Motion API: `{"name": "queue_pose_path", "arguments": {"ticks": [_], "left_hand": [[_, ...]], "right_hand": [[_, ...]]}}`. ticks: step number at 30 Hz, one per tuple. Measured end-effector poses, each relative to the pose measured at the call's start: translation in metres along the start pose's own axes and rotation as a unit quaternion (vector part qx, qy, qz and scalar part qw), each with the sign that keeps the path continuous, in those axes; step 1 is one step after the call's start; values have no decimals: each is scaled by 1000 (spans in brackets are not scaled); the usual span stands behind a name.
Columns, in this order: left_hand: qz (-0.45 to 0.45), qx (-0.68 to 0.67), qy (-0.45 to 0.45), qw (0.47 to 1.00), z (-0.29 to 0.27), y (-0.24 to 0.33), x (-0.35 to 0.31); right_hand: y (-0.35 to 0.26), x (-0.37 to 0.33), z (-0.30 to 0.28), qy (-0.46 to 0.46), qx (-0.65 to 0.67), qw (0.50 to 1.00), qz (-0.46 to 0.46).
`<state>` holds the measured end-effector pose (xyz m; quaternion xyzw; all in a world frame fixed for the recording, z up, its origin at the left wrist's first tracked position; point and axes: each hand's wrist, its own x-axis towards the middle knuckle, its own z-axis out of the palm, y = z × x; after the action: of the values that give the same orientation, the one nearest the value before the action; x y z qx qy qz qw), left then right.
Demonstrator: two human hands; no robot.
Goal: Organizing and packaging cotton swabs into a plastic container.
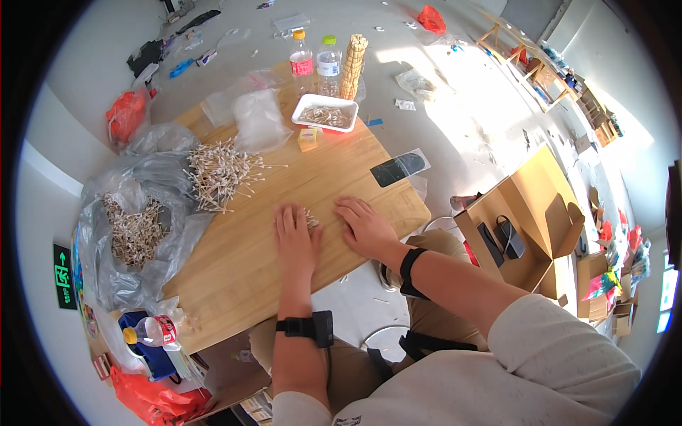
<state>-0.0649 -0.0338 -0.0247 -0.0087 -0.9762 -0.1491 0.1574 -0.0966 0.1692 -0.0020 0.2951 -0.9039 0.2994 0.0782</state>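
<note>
Near left corner: a bottle [155, 331] with a yellow cap lies on its side, above a red bag [153, 399].

Hands: the left hand [293, 228] is palm down on the table [245, 266], its fingers close together. A few swabs [311, 219] lie on the wood against its thumb side; whether the fingers grip any cannot be told. The right hand [364, 224] rests palm down near the table edge, fingers a little apart, with nothing visible in its hold. The hands are apart.

Progress: judged partial. A portion of swabs is in the tray; the few by the left hand are loose, and larger quantities remain outside the tray.

Containers, near to far:
- Clear bag [106, 282], left: mouth open, a large mass of swabs inside.
- Carton [529, 268], right, beside the table: flaps open, black items [509, 236] inside.
- Heap [224, 174], past the bag: swabs in mixed directions, uncontained.
- Tray [335, 128], white, toward the far end: a shallow layer of swabs; a small yellow box [307, 140] stands just in front.
- Two bottles [301, 65], upright behind the tray: no contents discernible.
</note>
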Motion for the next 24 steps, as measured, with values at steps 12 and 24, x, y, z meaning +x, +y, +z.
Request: {"name": "queue_pose_path", "arguments": {"ticks": [12,24], "left_hand": [[37,-232,-19,972,-35,-24,-3],[8,-147,-7,989,-31,-24,-3]], "right_hand": [[4,1,1,0,10,1000,-9],[1,1,-1,2,-2,1000,-12]]}}
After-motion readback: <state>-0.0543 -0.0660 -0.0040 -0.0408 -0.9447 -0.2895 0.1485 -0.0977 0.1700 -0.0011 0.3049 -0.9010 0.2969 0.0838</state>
